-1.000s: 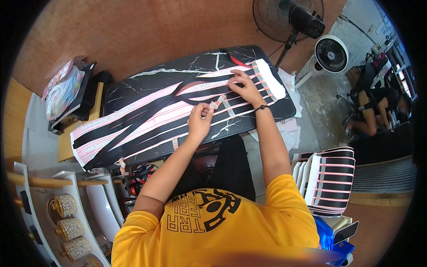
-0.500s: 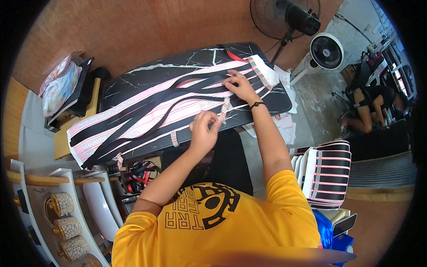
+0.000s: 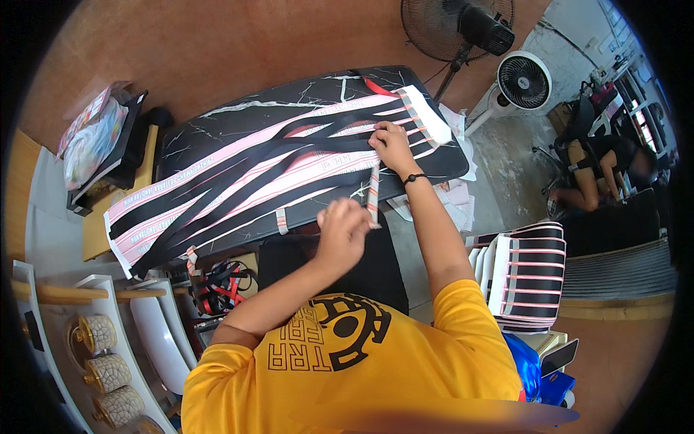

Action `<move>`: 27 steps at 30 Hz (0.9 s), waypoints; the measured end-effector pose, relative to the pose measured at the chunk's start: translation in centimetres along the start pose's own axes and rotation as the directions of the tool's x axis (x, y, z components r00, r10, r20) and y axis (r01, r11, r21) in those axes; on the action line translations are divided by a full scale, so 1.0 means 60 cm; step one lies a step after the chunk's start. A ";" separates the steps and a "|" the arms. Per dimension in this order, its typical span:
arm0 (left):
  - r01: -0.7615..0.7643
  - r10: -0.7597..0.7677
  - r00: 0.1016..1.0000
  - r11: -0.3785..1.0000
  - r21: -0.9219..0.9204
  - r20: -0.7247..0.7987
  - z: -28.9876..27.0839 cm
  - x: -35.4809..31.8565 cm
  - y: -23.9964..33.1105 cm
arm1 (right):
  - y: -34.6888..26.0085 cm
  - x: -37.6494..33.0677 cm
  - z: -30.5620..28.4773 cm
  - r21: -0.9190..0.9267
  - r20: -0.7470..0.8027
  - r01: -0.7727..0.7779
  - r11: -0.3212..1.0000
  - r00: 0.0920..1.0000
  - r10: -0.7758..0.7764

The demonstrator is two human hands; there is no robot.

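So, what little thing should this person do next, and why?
Probably steady the lower end of the striped tape with the left hand: that end hangs past the near edge of the marble-patterned table, the left hand, blurred, is right beside it, and the right hand rests on the pink and black strips.

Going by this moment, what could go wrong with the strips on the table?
The long, flat black strips cross one another, so they may tangle. The narrow, pale striped tape hangs past the near edge of the black, marble-patterned table and might snag. The bare right hand touches the strips; a careless tug might shift them.
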State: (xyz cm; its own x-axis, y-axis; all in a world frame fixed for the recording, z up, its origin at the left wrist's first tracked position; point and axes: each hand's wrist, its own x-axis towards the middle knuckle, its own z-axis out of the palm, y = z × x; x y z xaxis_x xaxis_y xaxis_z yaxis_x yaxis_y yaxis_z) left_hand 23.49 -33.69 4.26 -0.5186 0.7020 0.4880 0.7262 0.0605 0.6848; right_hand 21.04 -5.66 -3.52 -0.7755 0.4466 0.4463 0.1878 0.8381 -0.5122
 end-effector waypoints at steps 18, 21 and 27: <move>0.012 -0.012 1.000 1.000 -0.027 -0.012 -0.020 -0.005 -0.009 | -0.001 -0.038 -0.060 0.172 0.273 -0.011 0.985 0.961 -0.037; -0.107 0.107 0.991 0.994 -0.003 0.074 -0.019 -0.021 0.015 | 0.002 -0.036 -0.056 0.124 0.285 -0.022 0.992 0.959 -0.014; -0.470 0.481 0.847 0.877 -0.106 0.227 -0.022 -0.076 0.083 | 0.003 -0.032 -0.050 0.137 0.241 -0.005 0.991 0.970 -0.029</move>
State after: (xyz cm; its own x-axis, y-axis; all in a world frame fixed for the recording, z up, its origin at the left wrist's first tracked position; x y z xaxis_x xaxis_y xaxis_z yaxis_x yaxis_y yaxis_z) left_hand 28.89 -37.51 6.15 0.0125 0.7846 0.6199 0.8325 -0.3516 0.4282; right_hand 24.40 -5.41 -2.26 -0.9031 0.3336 0.2706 0.1070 0.7848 -0.6104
